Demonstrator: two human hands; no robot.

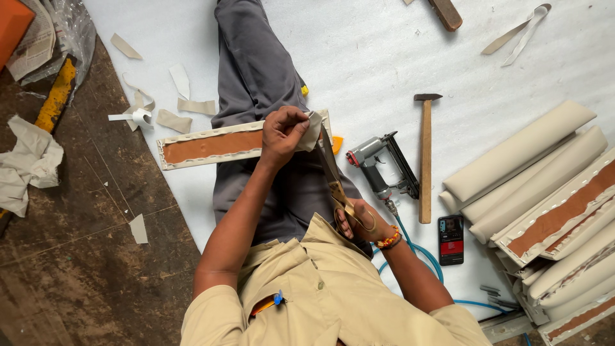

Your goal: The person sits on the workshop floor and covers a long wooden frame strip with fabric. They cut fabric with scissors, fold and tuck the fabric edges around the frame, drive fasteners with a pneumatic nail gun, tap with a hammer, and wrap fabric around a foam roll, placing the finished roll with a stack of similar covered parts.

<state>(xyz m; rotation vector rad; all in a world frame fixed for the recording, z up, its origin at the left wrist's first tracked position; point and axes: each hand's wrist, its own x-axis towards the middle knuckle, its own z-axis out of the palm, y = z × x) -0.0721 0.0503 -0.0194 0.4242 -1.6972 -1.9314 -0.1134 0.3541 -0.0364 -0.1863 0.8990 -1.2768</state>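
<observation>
A long padded panel, cream fabric stapled over a brown wooden back, lies across my lap. My left hand pinches the loose cream fabric flap at the panel's right end. My right hand grips the brass handles of a pair of large scissors, whose blades point up to the flap beside my left fingers.
On the white foam sheet lie a pneumatic staple gun with a blue hose, a wooden hammer and a phone. Finished cream panels are stacked at the right. Fabric scraps litter the left, beside the dark floor.
</observation>
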